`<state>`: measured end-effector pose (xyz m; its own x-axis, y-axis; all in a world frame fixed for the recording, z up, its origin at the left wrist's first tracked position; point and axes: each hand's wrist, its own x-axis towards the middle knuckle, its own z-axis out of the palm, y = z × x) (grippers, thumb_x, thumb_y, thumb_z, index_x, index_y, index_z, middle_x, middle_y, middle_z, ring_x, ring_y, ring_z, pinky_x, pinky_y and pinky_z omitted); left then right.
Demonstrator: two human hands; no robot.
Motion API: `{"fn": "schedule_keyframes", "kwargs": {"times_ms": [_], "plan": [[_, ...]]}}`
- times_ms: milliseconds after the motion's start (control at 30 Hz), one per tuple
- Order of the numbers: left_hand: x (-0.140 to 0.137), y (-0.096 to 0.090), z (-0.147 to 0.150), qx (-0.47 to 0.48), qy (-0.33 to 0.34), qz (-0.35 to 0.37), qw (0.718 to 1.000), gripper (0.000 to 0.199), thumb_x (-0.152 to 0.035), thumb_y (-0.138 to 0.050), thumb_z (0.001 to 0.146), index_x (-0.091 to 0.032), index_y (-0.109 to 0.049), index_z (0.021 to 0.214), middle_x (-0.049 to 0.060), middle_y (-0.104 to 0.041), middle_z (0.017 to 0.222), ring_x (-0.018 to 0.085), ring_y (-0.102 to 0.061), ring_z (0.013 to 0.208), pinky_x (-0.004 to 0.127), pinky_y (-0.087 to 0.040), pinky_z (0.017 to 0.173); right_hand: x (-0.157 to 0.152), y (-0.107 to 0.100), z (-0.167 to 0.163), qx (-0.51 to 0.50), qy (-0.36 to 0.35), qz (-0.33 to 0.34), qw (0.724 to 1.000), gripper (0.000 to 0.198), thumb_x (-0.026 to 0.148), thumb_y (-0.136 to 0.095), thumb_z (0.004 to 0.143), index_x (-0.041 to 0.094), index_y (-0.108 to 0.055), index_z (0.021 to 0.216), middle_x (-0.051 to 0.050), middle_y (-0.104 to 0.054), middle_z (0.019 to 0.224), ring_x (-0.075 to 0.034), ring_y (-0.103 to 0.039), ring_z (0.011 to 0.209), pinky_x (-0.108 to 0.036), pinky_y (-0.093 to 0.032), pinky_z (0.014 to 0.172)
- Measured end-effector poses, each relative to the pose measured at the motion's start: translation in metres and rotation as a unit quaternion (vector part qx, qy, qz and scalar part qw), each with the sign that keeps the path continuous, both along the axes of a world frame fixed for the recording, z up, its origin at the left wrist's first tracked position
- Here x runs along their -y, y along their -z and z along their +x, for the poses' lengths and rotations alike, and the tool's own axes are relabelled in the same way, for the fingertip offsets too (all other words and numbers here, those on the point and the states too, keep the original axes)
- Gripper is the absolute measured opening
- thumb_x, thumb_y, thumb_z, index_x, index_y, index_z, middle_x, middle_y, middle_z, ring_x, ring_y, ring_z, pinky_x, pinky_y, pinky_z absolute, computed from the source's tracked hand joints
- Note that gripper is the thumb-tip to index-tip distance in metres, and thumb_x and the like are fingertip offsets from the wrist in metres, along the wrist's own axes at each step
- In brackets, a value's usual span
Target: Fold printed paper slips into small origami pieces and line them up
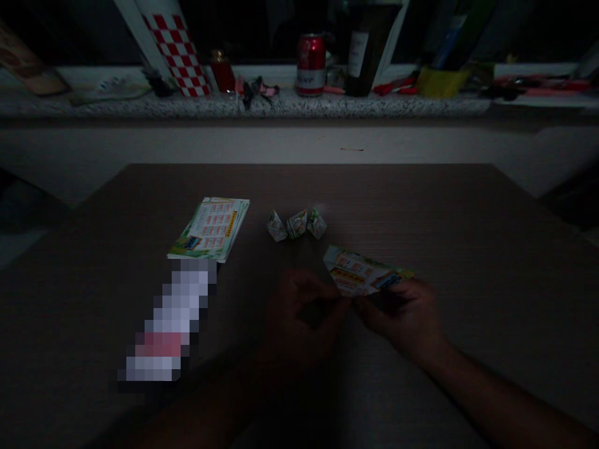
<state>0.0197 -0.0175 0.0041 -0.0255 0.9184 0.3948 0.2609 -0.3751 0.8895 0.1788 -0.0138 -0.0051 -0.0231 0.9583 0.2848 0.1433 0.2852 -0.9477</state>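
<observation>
Both my hands hold a printed paper card (358, 273), folded to a slanted shape, above the table. My left hand (304, 312) pinches its lower left corner between thumb and fingers. On the other side, my right hand (407, 315) grips the card's right part and lower edge, thumb in front. The two thumbs almost meet at the card's bottom. Just beyond my hands lie three small folded paper pieces (297, 224) in a row. A stack of printed calendar cards (210, 229) rests on the table to the left.
A bright, blurred-out rectangular object (175, 321) lies left of my left arm on the brown table (412, 199). Behind the table, a speckled sill (262, 110) carries a red can (311, 65), a checkered cylinder (178, 53) and a dark container (369, 53). The room is dim.
</observation>
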Motion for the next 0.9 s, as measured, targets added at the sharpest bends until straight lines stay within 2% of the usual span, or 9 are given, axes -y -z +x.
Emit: {"fn": "schedule_keyframes", "kwargs": {"times_ms": [67, 133, 267, 400, 633, 733, 800, 900], "plan": [[0.0, 0.002, 0.003, 0.018, 0.006, -0.025, 1.0, 0.026, -0.011, -0.072, 0.068, -0.021, -0.053, 0.082, -0.005, -0.062, 0.074, 0.01, -0.068, 0.063, 0.017, -0.055, 0.055, 0.0, 0.001, 0.0, 0.025, 0.003, 0.019, 1.0, 0.019, 0.007, -0.067, 0.066, 0.022, -0.075, 0.077, 0.0, -0.078, 0.078, -0.02, -0.075, 0.069, -0.025, -0.062, 0.064], [-0.001, 0.003, 0.003, 0.017, 0.013, -0.016, 1.0, 0.027, -0.01, -0.072, 0.068, -0.021, -0.052, 0.081, -0.006, -0.061, 0.074, 0.009, -0.067, 0.063, 0.016, -0.055, 0.057, 0.0, 0.0, -0.002, 0.039, 0.007, 0.021, 0.999, 0.017, 0.008, -0.067, 0.066, 0.022, -0.074, 0.071, 0.0, -0.077, 0.074, -0.02, -0.074, 0.066, -0.025, -0.061, 0.061], [0.0, 0.003, 0.0, -0.041, 0.012, 0.027, 0.999, 0.024, -0.01, -0.07, 0.071, -0.021, -0.051, 0.079, -0.006, -0.062, 0.071, 0.008, -0.065, 0.062, 0.017, -0.054, 0.058, -0.002, -0.003, -0.003, 0.021, 0.052, -0.035, 0.998, 0.01, 0.013, -0.066, 0.066, 0.02, -0.072, 0.069, -0.001, -0.076, 0.07, -0.02, -0.073, 0.061, -0.027, -0.06, 0.056], [0.001, -0.001, -0.003, -0.087, 0.023, 0.026, 0.996, 0.018, -0.012, -0.067, 0.074, -0.02, -0.052, 0.078, -0.004, -0.063, 0.068, 0.01, -0.064, 0.06, 0.02, -0.052, 0.055, -0.006, 0.0, 0.004, 0.003, 0.12, -0.07, 0.99, 0.005, 0.017, -0.07, 0.063, 0.019, -0.066, 0.065, -0.001, -0.071, 0.064, -0.019, -0.066, 0.057, -0.028, -0.055, 0.054], [-0.005, 0.0, -0.009, -0.128, 0.014, 0.026, 0.991, 0.018, -0.012, -0.066, 0.074, -0.02, -0.051, 0.078, -0.005, -0.061, 0.067, 0.009, -0.062, 0.059, 0.018, -0.049, 0.054, -0.016, 0.008, 0.024, -0.018, 0.143, -0.048, 0.988, 0.015, 0.016, -0.065, 0.071, 0.02, -0.058, 0.058, 0.003, -0.057, 0.057, -0.011, -0.051, 0.053, -0.023, -0.042, 0.051], [-0.01, 0.001, -0.014, -0.156, 0.04, 0.019, 0.987, 0.018, -0.013, -0.065, 0.075, -0.021, -0.05, 0.081, -0.005, -0.061, 0.07, 0.01, -0.062, 0.062, 0.019, -0.05, 0.057, -0.017, 0.007, 0.03, -0.008, 0.152, -0.033, 0.988, 0.012, 0.017, -0.064, 0.076, 0.02, -0.061, 0.064, 0.001, -0.06, 0.063, -0.012, -0.054, 0.059, -0.023, -0.044, 0.055], [-0.013, 0.001, -0.017, -0.176, 0.077, 0.023, 0.981, 0.015, -0.013, -0.062, 0.077, -0.02, -0.051, 0.085, -0.003, -0.063, 0.073, 0.011, -0.063, 0.065, 0.021, -0.05, 0.06, -0.015, 0.005, 0.029, 0.016, 0.128, -0.022, 0.991, 0.003, 0.022, -0.066, 0.078, 0.02, -0.066, 0.075, -0.001, -0.064, 0.072, -0.014, -0.059, 0.067, -0.025, -0.049, 0.063], [-0.016, 0.001, -0.02, -0.203, 0.124, 0.043, 0.97, 0.016, -0.011, -0.058, 0.077, -0.02, -0.052, 0.089, -0.002, -0.063, 0.075, 0.011, -0.061, 0.064, 0.022, -0.049, 0.06, -0.012, 0.002, 0.023, 0.029, 0.069, -0.016, 0.997, 0.021, 0.025, -0.072, 0.075, 0.021, -0.067, 0.094, -0.003, -0.069, 0.086, -0.018, -0.064, 0.079, -0.029, -0.053, 0.073]]}}
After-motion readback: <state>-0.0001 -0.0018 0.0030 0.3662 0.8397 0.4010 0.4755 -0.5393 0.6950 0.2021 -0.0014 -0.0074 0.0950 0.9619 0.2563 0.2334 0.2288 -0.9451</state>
